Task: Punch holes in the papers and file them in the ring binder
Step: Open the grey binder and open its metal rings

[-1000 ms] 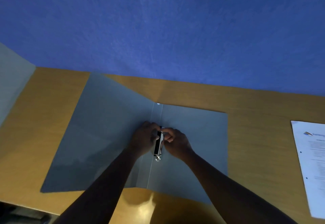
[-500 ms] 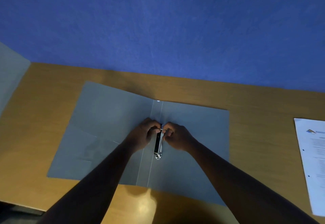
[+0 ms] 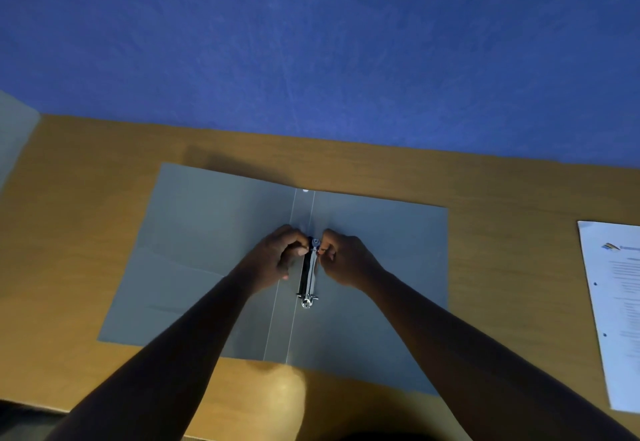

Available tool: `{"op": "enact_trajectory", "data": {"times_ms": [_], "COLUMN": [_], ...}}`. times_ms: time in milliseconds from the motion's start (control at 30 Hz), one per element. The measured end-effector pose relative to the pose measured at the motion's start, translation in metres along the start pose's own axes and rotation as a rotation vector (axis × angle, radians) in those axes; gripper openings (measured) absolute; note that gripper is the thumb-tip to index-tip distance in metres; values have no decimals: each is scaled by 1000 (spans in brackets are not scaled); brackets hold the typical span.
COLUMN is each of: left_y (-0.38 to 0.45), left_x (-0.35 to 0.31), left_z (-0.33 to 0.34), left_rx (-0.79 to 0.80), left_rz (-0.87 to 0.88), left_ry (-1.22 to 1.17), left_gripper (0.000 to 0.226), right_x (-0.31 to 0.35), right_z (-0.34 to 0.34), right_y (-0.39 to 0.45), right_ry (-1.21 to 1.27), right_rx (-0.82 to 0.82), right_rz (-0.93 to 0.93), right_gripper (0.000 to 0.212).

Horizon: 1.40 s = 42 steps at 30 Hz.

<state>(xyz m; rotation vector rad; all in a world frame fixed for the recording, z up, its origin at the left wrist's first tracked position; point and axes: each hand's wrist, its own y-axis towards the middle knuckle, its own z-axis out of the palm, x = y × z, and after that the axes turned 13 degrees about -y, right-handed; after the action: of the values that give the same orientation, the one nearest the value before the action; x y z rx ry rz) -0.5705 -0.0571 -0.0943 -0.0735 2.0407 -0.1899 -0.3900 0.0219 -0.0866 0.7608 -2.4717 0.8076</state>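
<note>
Big blue wall (image 3: 311, 42) fills everything beyond the binder, and the tan wooden surface (image 3: 502, 250) runs along its foot. The ring binder (image 3: 207, 250) lies wide open and flat in the middle of that surface, grey covers spread to both sides, so the spine faces up and I can get at the metal from above. Off to the binder's right, well apart from it, sits the sheet of paper (image 3: 616, 302), two holes showing along the edge nearest the binder, parked there, I judge, to keep it clear while I deal with the rings. Now in close: my left hand (image 3: 273, 260) is curled on the left of the ring mechanism (image 3: 308, 274), thumb and fingertips pinched at its far end. My right hand (image 3: 346, 260) mirrors it from the right, fingers closed on the same end. Two hands, opposite sides, that looks to me like pulling the far ring apart. Whether it has parted yet, I can't tell; my fingers cover it. The near ring is untouched.
</note>
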Motion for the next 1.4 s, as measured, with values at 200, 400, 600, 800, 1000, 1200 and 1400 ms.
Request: {"op": "enact_trajectory", "data": {"times_ms": [200, 400, 600, 800, 1000, 1200, 1400], "left_y": [-1, 0, -1, 1, -3, 0, 15], "left_x": [-2, -8, -25, -40, -46, -63, -94], "left_z": [0, 3, 8, 13, 15, 26, 53], "left_rx": [-16, -64, -96, -110, -151, -232, -258], "left_rz": [-38, -62, -70, -144, -153, -162, -92], "left_ry": [8, 88, 192, 296, 272, 305, 370], "left_gripper": [7, 9, 16, 31, 40, 42, 44], "right_x": [0, 0, 4, 4, -4, -24, -63], "right_z": [-1, 1, -4, -7, -12, -26, -50], "right_y": [2, -3, -11, -19, -29, -44, -72], "right_ry": [45, 102, 123, 178, 225, 257, 303], "right_rx": [47, 64, 50, -21, -8, -65, -151], "right_rz": [53, 90, 55, 82, 90, 127, 250], "right_gripper": [8, 18, 34, 41, 45, 45, 42]}}
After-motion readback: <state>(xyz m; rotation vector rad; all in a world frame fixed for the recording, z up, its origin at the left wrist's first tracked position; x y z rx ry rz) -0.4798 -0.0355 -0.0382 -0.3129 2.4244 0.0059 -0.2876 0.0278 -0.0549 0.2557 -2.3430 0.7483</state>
